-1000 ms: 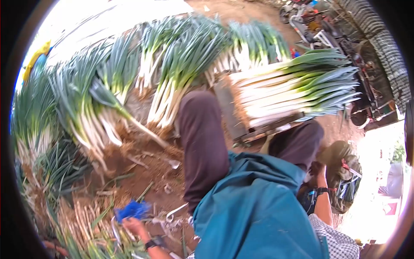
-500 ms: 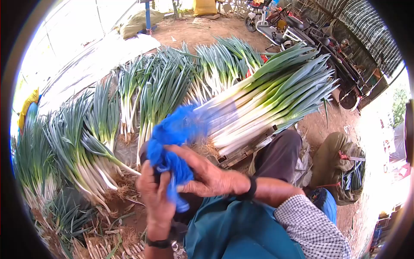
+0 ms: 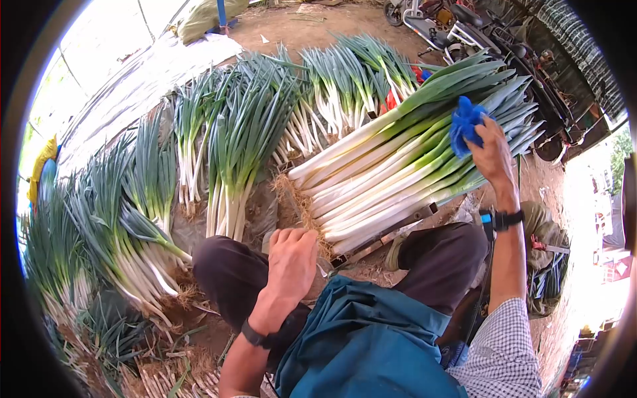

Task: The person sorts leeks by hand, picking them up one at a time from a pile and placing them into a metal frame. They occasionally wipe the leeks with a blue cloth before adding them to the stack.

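Observation:
In front of me a thick row of large green onions [image 3: 371, 176] lies slantwise on a low metal frame [image 3: 391, 232], white stems toward me and leaves to the upper right. My right hand [image 3: 492, 149] is closed on a crumpled blue cloth [image 3: 466, 125], which rests against the green leaves. Near the root ends [image 3: 308, 219] of the row is my left hand [image 3: 292, 262], back upward, fingers curled and pressed together. Whatever those fingers may hold is hidden. A dark band is on my left wrist and a watch on my right.
More bunches of green onions [image 3: 242, 152] lie on the ground to the left and behind. Trimmed stalks [image 3: 186, 378] are at lower left. Scooters [image 3: 458, 33] stand at upper right. A tied bundle [image 3: 547, 259] sits right of my knee. White sheeting [image 3: 139, 99] covers ground at far left.
My hands have separated. The blue cloth, earlier between both hands, has moved right and up with my right hand onto the leaves. My left hand has moved right, near the roots.

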`<state>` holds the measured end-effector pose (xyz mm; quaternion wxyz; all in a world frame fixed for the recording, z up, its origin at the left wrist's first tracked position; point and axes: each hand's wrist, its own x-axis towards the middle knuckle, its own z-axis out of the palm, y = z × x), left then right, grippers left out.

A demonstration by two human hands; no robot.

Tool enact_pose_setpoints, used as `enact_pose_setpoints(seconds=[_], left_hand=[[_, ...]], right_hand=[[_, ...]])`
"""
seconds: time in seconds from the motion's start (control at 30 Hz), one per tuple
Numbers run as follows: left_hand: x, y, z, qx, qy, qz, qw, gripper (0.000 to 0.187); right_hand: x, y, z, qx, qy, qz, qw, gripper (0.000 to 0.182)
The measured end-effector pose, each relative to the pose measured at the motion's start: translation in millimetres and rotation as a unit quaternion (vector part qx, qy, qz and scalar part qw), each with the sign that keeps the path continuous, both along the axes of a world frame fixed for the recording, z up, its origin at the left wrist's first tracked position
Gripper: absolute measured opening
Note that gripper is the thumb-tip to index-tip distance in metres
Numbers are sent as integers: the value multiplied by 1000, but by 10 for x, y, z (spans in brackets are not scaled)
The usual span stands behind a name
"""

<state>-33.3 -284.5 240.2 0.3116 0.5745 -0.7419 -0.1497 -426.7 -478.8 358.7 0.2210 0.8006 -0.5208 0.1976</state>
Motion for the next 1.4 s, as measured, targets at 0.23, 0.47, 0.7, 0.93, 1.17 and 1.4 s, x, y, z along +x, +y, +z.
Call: enact_pose_setpoints(seconds=[0.23, 0.47, 0.7, 0.93, 1.17, 1.4], left_hand=[[-465, -431, -447, 51, -54, -34, 997, 8], [-565, -497, -367, 17, -75, -32, 997, 25], [-585, -528, -482, 148, -8, -27, 989, 28], [-596, -548, -543, 174, 7, -19, 985, 29], [-574, -504, -524, 162, 14, -46, 986, 28], [-587, -369, -625, 79, -19, -61, 995, 34]], right_hand=[[70, -392, -407, 144, -18, 65, 987, 43], [-81, -472, -351, 255, -112, 109, 954, 29], [-302, -464, -499, 279, -264, 53, 922, 24], [-725, -355, -755, 205, -476, 25, 855, 39], [-455, -542, -535, 330, -286, 63, 897, 40], [922, -217, -779, 275, 173, 164, 931, 3]])
